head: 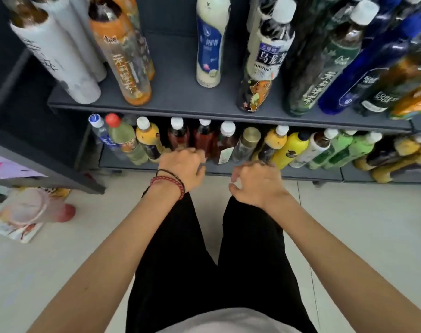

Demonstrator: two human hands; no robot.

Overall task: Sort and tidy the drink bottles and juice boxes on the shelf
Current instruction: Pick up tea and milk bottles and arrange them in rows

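Reaching down toward the lower shelf (228,169), both hands hover at its front edge. The left hand (184,168), with bead bracelets at the wrist, is loosely curled in front of the dark red bottles (203,138); its fingertips are turned away from the camera, so I cannot tell whether it grips one or merely rests against it. The right hand (257,182) has thumb and fingers bent but apart, grasping nothing, just in front of the clear bottle with a gold cap (248,143).

The lower row stands crowded, shoulder to shoulder: a blue-capped water bottle (100,131) at the left, then a red-capped one (120,135), yellow juice bottles (148,138), and green ones (344,150) toward the right. On the upper shelf (175,102) taller bottles stand further apart, among them a white milky one (209,42) and an orange tea bottle (122,61). No juice boxes can be made out here.

These look like full plastic bottles, so fairly heavy for their size, stiff enough to squeeze firmly, smooth and likely a little slippery on the film labels. The packed row leaves little room around the bodies; the neck just under the cap is probably the best place to take hold and lift one clear without toppling its neighbours.
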